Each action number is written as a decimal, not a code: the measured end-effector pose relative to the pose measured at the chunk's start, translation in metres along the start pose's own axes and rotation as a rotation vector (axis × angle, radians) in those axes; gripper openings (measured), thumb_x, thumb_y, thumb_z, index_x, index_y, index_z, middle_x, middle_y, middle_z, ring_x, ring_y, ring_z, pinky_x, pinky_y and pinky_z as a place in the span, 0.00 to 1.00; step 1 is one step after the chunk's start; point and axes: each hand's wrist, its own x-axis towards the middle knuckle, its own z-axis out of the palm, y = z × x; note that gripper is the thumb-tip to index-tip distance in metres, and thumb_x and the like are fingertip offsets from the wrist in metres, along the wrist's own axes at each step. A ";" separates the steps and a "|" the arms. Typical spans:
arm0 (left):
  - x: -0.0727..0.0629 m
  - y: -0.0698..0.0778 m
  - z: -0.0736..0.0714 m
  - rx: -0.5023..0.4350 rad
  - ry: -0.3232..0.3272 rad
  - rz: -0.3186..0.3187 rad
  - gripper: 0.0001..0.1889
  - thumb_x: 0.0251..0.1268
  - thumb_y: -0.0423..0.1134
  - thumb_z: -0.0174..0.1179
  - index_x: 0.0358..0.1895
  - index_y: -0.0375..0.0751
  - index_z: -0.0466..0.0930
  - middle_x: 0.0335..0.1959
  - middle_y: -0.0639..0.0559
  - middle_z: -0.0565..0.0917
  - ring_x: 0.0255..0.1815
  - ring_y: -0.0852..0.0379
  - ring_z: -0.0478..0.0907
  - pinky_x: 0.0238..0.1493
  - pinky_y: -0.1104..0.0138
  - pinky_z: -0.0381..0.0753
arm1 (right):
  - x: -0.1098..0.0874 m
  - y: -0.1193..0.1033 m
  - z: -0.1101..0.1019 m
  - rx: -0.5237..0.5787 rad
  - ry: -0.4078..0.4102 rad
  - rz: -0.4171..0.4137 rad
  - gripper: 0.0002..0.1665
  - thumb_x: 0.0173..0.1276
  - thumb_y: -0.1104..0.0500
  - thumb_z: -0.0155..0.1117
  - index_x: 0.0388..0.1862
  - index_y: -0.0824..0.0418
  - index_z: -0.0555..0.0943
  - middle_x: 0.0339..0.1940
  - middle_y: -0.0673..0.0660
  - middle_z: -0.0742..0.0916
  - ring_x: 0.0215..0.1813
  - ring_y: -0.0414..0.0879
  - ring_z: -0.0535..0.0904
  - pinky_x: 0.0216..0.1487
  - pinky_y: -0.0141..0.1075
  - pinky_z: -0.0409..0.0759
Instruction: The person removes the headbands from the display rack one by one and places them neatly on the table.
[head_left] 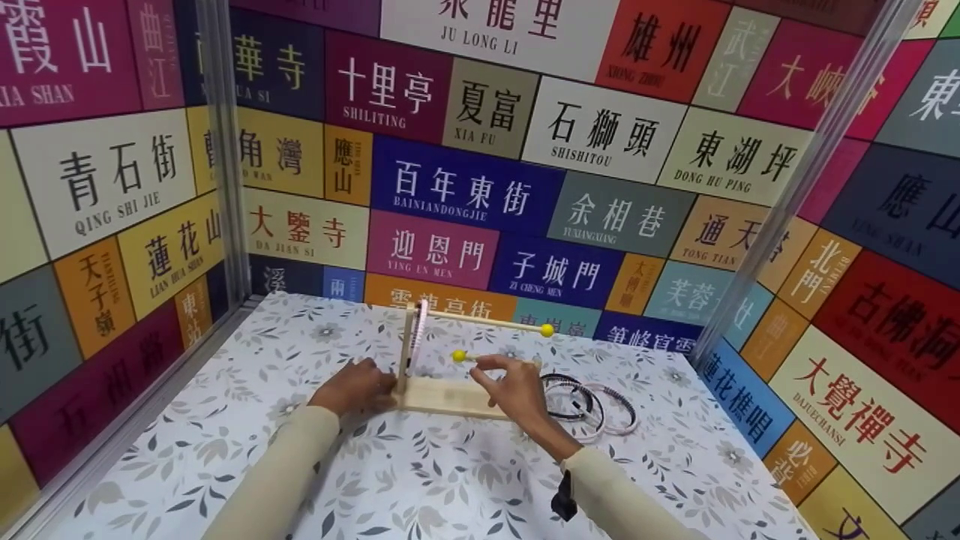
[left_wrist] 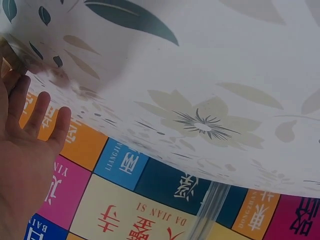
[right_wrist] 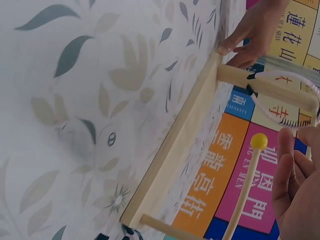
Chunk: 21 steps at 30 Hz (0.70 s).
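Note:
A light wooden stand (head_left: 457, 396) has a flat base, a tall post at its left and an upper rod (head_left: 487, 322) tipped with a yellow ball. A pale pink ring-shaped band (head_left: 419, 337) with dark parts hangs from that rod beside the post. Below it a second rod ends in another yellow ball (right_wrist: 259, 141). My left hand (head_left: 356, 388) holds the base's left end at the foot of the post, thumb on the near side. Close to the lower rod is my right hand (head_left: 517, 390), thumb and index finger apart, with nothing between them showing in the right wrist view.
Several black and pale ring-shaped bands (head_left: 619, 409) lie overlapping on the table to the right of the stand. A leaf-patterned cloth (head_left: 420, 480) covers the table. Panels of coloured name signs (head_left: 465, 180) rise behind and at both sides, with clear posts at the corners.

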 end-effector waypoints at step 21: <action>-0.003 -0.001 -0.003 -0.068 -0.010 -0.017 0.12 0.71 0.52 0.66 0.53 0.59 0.86 0.50 0.50 0.82 0.54 0.47 0.77 0.57 0.46 0.80 | 0.023 -0.038 0.052 0.047 -0.078 -0.002 0.17 0.70 0.46 0.74 0.53 0.51 0.90 0.46 0.48 0.92 0.16 0.45 0.84 0.14 0.29 0.73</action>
